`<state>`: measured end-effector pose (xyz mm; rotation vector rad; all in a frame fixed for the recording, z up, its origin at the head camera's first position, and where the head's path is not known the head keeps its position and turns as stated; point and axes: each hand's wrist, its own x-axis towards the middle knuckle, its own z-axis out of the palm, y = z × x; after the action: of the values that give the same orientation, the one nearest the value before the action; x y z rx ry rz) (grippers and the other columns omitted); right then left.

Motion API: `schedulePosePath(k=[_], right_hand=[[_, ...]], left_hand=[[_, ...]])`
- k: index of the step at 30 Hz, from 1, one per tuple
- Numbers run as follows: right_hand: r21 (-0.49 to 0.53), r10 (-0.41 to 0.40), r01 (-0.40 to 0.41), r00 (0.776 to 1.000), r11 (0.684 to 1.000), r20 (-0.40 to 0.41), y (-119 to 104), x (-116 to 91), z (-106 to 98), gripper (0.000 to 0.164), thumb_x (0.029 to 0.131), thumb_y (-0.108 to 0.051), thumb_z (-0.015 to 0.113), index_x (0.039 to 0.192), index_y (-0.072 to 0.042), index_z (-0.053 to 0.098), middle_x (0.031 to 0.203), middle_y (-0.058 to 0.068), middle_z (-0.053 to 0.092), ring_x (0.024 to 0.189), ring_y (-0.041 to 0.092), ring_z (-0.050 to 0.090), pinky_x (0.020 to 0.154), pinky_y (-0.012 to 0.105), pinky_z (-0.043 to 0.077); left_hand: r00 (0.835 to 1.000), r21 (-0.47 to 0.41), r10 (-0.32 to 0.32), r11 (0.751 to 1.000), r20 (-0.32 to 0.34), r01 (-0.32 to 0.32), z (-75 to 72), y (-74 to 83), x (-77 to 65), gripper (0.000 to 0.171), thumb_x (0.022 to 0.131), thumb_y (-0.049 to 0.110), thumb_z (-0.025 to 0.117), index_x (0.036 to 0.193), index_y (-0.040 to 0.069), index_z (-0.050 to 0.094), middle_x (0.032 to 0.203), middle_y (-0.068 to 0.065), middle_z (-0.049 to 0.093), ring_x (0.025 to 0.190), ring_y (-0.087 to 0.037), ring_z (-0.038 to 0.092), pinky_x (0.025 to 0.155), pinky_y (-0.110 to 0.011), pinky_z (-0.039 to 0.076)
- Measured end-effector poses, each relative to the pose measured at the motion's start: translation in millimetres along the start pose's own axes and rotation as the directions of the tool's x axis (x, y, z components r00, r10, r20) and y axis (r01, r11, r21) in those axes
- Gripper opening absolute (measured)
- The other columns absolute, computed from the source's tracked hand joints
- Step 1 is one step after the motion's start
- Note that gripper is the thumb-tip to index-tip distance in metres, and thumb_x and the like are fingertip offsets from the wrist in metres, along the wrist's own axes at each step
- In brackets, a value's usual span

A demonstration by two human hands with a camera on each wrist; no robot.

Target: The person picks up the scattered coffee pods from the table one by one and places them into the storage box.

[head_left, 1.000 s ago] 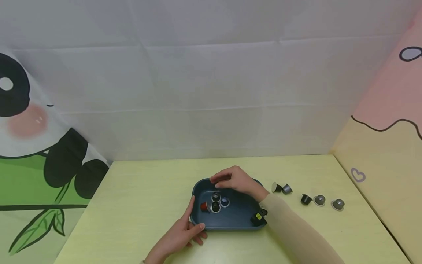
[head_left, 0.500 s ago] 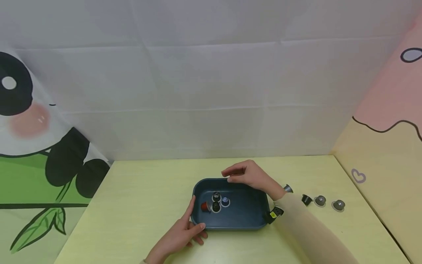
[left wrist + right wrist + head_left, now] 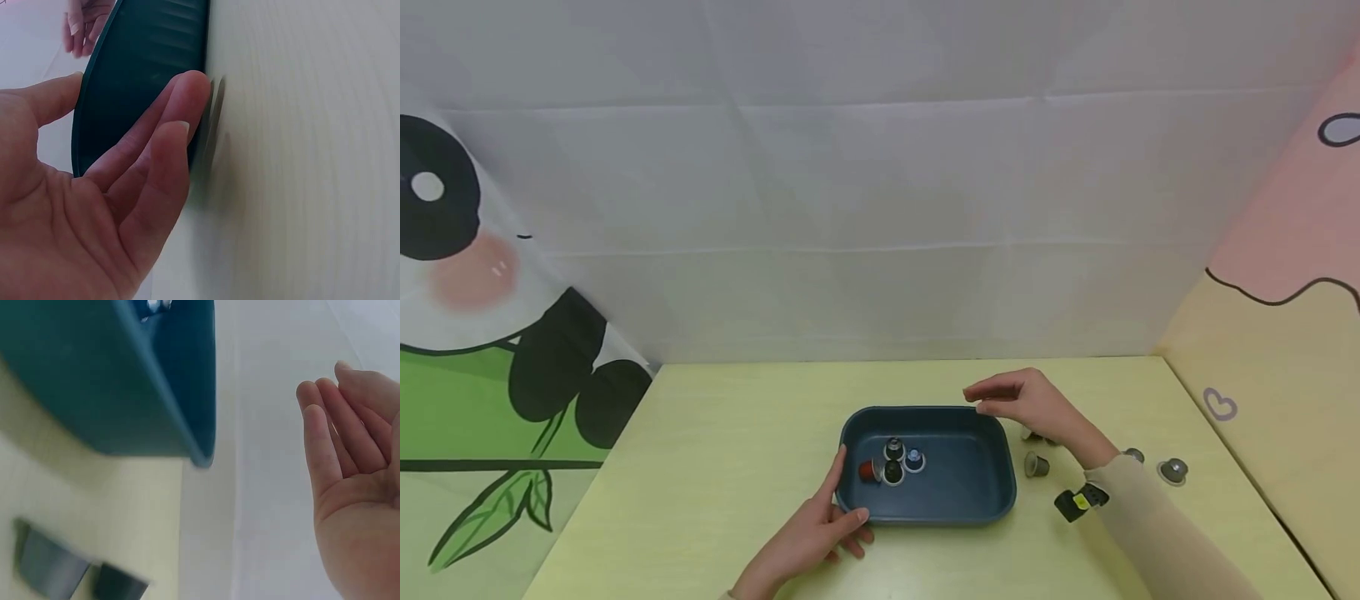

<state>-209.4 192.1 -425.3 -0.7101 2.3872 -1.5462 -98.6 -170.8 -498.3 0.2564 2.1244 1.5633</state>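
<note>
My left hand [image 3: 801, 537] holds a dark blue rectangular tray [image 3: 958, 500] at its front left corner. In the left wrist view the thumb touches the tray's rim [image 3: 76, 134], and other fingers lie by its outer wall. Several coffee capsules sit in the tray's left part: a red one [image 3: 867, 471] on its side, a blue one [image 3: 914, 460] and two dark ones, such as the front one [image 3: 892, 472]. My right hand [image 3: 1030, 404] hovers at the tray's back right corner, its palm bare and fingers loosely bent in the right wrist view.
Right of the tray a grey capsule [image 3: 1037, 465] lies on its side on the pale yellow table [image 3: 737, 450]. A silver-grey capsule [image 3: 1172, 472] stands farther right. Others are partly hidden by the right arm. A white cloth wall [image 3: 880, 292] rises behind the table.
My right hand has moved right, from above the tray's back middle to its back right corner. My left hand and the capsules in the tray stay put.
</note>
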Motion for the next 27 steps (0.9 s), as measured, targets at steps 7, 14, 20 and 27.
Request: schedulePosePath(k=[7,14,20,27], right_hand=[[-0.051,0.031,-0.033,0.999,0.998,-0.041,16.9,-24.1,-15.7,0.03,0.093,-0.023,0.073,0.12,-0.009,0.073,0.115,0.006,0.072,0.104,0.015,0.068,0.086,0.029,0.053],[-0.078,0.067,-0.073,0.995,0.994,-0.07,32.5,-44.1,-25.1,0.029,0.093,-0.02,0.072,0.119,-0.007,0.073,0.115,0.009,0.072,0.101,0.012,0.069,0.082,0.028,0.054],[-0.052,0.087,-0.09,0.994,0.995,-0.062,44.5,-60.7,-27.1,0.029,0.093,-0.013,0.072,0.119,0.0,0.071,0.114,0.015,0.071,0.102,0.017,0.069,0.082,0.024,0.053],[-0.067,0.093,-0.098,0.993,0.993,-0.066,59.8,-77.3,-26.7,0.033,0.093,-0.014,0.071,0.121,0.003,0.068,0.116,0.017,0.07,0.104,0.015,0.068,0.082,0.024,0.053]], left_hand=[[1.0,-0.004,0.0,1.0,0.003,0.0,0.0,0.2,-0.2,0.094,0.101,0.031,0.062,0.159,0.032,-0.012,0.086,-0.01,0.074,0.074,-0.03,0.072,0.054,-0.039,0.049],[1.0,-0.007,-0.005,1.0,0.003,0.005,-0.9,-0.4,-0.3,0.094,0.101,0.031,0.061,0.159,0.033,-0.013,0.087,-0.01,0.074,0.074,-0.03,0.072,0.054,-0.038,0.049],[1.0,-0.008,-0.001,1.0,0.003,0.001,-0.8,0.2,-0.7,0.094,0.101,0.031,0.062,0.159,0.033,-0.012,0.087,-0.009,0.074,0.073,-0.029,0.072,0.053,-0.038,0.049],[1.0,-0.01,-0.003,1.0,0.004,0.003,0.1,1.2,-0.7,0.094,0.1,0.031,0.062,0.159,0.033,-0.012,0.086,-0.009,0.074,0.073,-0.029,0.072,0.053,-0.038,0.049]])
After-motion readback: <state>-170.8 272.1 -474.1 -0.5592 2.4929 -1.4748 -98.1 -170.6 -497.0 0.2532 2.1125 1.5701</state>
